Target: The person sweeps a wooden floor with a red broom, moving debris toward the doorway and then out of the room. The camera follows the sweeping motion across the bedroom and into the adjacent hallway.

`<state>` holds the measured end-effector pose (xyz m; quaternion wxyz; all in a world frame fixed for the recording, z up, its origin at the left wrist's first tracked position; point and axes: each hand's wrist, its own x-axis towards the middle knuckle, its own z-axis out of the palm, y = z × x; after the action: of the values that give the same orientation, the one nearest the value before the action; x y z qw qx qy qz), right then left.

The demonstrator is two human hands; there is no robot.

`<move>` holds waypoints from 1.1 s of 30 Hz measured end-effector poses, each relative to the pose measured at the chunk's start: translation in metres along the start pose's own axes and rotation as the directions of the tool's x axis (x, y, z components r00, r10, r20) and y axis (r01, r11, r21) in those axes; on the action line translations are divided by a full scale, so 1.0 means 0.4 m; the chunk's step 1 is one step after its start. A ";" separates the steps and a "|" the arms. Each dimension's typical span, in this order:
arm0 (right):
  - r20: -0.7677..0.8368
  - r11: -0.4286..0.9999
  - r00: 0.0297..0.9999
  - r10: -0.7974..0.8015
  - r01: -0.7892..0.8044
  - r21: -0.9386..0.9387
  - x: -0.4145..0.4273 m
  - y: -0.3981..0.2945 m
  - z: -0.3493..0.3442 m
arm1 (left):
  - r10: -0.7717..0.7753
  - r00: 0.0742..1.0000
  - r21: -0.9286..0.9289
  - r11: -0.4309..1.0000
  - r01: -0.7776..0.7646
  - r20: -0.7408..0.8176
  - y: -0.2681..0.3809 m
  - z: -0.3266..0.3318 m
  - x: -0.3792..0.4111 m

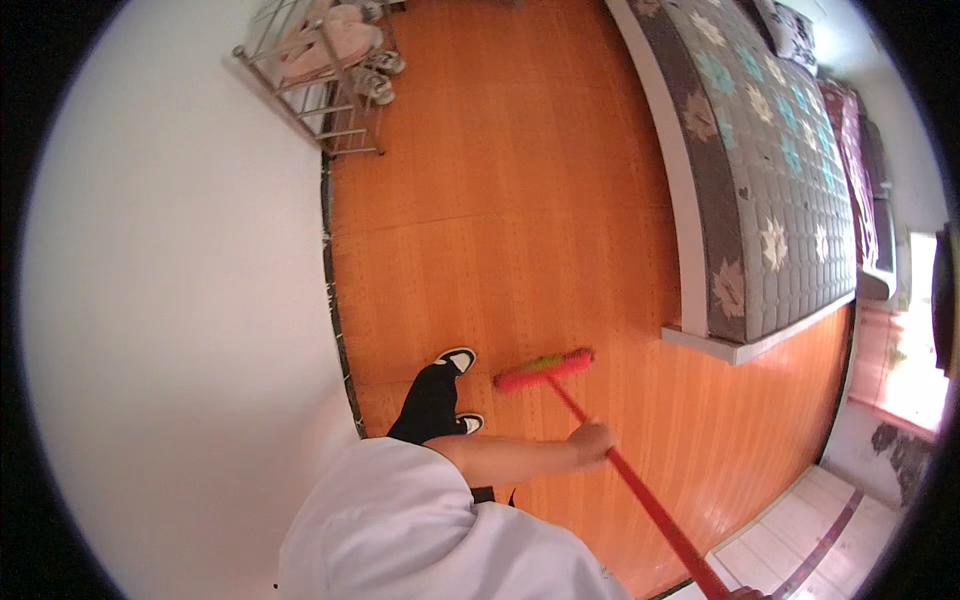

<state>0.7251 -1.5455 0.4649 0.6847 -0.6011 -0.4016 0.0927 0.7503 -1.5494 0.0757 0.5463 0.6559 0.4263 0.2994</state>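
My left hand (592, 441) is closed around the lower part of a long red handle. At the bottom edge, my right hand (746, 593) is mostly cut off, with its fingers at the handle's upper end. The handle belongs to a floor broom (546, 370) with a wide pink-red head and a green patch; its head rests on the orange wood-look floor (517, 262). The head lies just in front of my black-and-white shoes (459, 361). Its ends look slightly blurred, and the bristles are hard to make out.
A white wall (180, 262) runs along the left. A metal rack (330, 112) with shoes and pink items stands against it. On the right, a bed frame's corner (731, 351) juts out beneath a flowered mattress (787, 202). Pale tiles (810, 525) lie at lower right.
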 end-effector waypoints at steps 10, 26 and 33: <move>0.704 0.921 0.689 -0.175 0.366 -0.130 -0.203 0.326 0.108 | 0.138 0.729 0.363 0.918 0.159 -0.670 -0.408 -0.671 0.004; 0.963 0.910 -0.243 0.115 -0.363 -0.200 -0.316 0.238 -0.206 | -0.518 0.141 -0.317 0.694 0.646 -0.844 -0.387 0.110 -0.784; 0.907 0.663 -0.288 0.307 -0.619 -0.421 -0.319 0.313 -0.287 | -0.672 0.136 -0.380 0.560 0.736 -0.728 -0.267 0.443 -0.913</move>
<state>0.7616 -1.6766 0.3017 0.1512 -0.3697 -0.4657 0.7897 0.7105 -1.9507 -0.0411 0.3319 0.1752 0.8902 0.2582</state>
